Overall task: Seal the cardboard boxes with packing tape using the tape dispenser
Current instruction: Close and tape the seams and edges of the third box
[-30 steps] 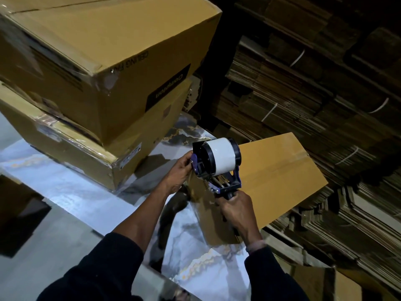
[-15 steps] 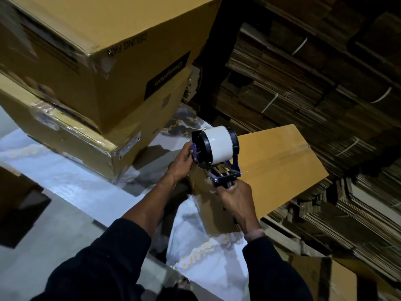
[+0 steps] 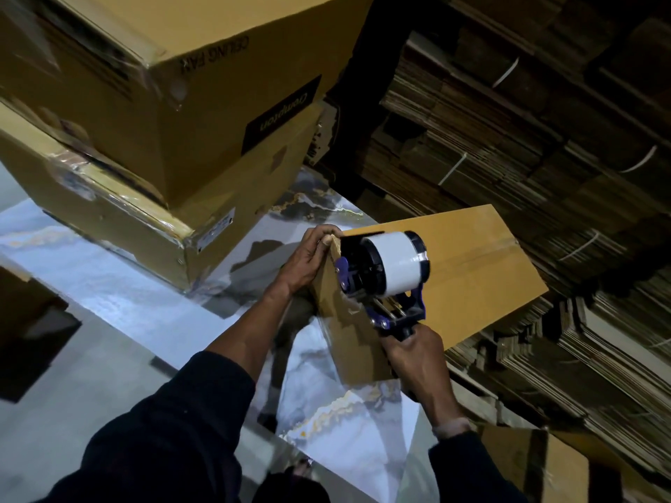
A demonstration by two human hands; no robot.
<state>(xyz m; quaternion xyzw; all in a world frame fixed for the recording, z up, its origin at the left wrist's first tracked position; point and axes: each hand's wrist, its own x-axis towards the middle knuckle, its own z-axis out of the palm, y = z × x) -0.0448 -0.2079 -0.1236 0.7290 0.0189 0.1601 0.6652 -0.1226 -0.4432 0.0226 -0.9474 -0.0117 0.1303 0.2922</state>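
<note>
Cardboard box (image 3: pixel 468 263), flat and small, now fills more of the view than a second ago, and the tape dispenser (image 3: pixel 385 281) sits further along its near face, with the roll of white tape (image 3: pixel 397 263) over the box's left corner instead of beside it. The left hand (image 3: pixel 308 259) has shifted from the dispenser's side to the box's upper left corner, where its fingers curl over the edge and grip it. The right hand (image 3: pixel 414 353) is wrapped tight round the dispenser's black handle, with the purple frame pressed against the box's near side. The box stands at the right edge of the bench (image 3: pixel 109 285), a glossy marble-patterned surface with grey and gold veins. Two large sealed cartons are stacked at the bench's far left: the upper carton (image 3: pixel 188 85) bears a black label and upside-down lettering, and the lower carton (image 3: pixel 120 219) shows shiny clear tape along its edges. Beyond the bench's right edge, bundles of flattened cardboard (image 3: pixel 508 132) tied with white straps fill the dim room. Dark sleeves (image 3: pixel 170 430) cover both forearms.
</note>
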